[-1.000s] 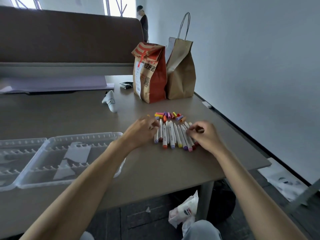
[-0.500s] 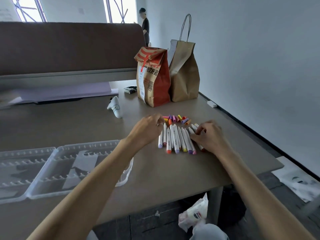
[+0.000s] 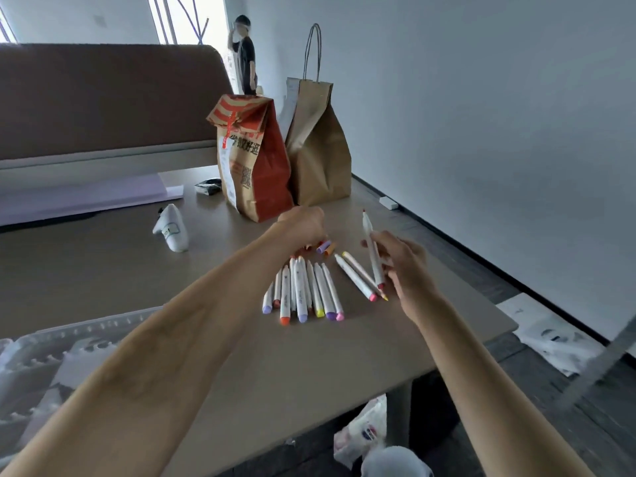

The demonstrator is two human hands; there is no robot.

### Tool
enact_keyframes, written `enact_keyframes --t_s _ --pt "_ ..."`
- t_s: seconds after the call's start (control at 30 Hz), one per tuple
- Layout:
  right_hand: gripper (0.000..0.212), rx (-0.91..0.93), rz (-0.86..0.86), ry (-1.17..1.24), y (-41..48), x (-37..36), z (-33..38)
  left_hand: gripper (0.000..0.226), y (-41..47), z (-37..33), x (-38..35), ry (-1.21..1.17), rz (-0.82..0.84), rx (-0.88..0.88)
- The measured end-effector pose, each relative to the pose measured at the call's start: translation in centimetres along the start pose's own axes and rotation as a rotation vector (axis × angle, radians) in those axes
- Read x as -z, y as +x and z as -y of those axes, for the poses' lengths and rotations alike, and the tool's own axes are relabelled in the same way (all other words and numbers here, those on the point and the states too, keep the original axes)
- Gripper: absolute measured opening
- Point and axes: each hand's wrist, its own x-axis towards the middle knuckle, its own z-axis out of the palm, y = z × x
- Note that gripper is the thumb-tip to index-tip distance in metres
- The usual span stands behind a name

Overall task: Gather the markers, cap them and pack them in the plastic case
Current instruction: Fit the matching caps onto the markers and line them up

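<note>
The table runs wide to the left of the markers; its right edge passes close by them, and paper bags stand just beyond. The right hand pinches a red-tipped marker, tip up. The left hand curls over the loose caps, fingers hidden, so I cannot tell what it holds. The plastic case lies near left, cut off.

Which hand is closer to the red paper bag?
Left. The left hand is just in front of the red bag, by the loose caps. The right hand is farther away, off to the side, holding a marker.
</note>
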Motion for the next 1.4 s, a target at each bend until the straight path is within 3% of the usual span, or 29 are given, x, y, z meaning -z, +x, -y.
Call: enact_keyframes --t_s 0.13,0.37,0.43,0.63,0.83,1.03,1.2,1.3,1.4 --pt "0.029 -0.036 -0.009 0.089 0.6 0.5 -0.2 0.017 0.8 -0.8 -0.1 0.054 0.038 -0.018" --pt "0.045 -0.030 0.027 0.116 0.1 0.2 0.0 0.024 0.4 -1.0 -0.8 0.075 -0.070 0.011" --pt "0.044 -0.015 0.045 0.098 -0.2 0.2 0.3 0.024 -0.1 -0.5 -0.5 -0.085 -0.087 -0.006" --pt "0.016 0.104 0.039 0.088 -1.6 0.2 1.3 0.017 -5.6 1.3 1.4 -0.887 -0.192 -0.104" --pt "0.013 0.237 0.339 0.071 -3.5 -3.9 4.3 0.011 -13.3 6.2 1.6 -1.329 -0.285 -0.163" --pt "0.025 0.276 0.535 0.090 -3.1 -9.3 5.5 0.007 -16.0 9.5 2.4 -1.586 -0.340 -0.208" --pt "0.023 0.260 0.536 0.130 -2.4 -10.3 4.8 0.013 -16.6 10.8 2.0 -1.688 -0.361 -0.127" --pt "0.008 0.346 0.482 0.071 -2.4 -10.5 4.1 0.019 -17.0 11.2 0.6 -1.704 -0.339 -0.071" --pt "0.006 0.484 0.432 0.017 -2.5 -10.8 3.0 0.015 -17.1 11.5 0.2 -1.719 -0.335 -0.080"
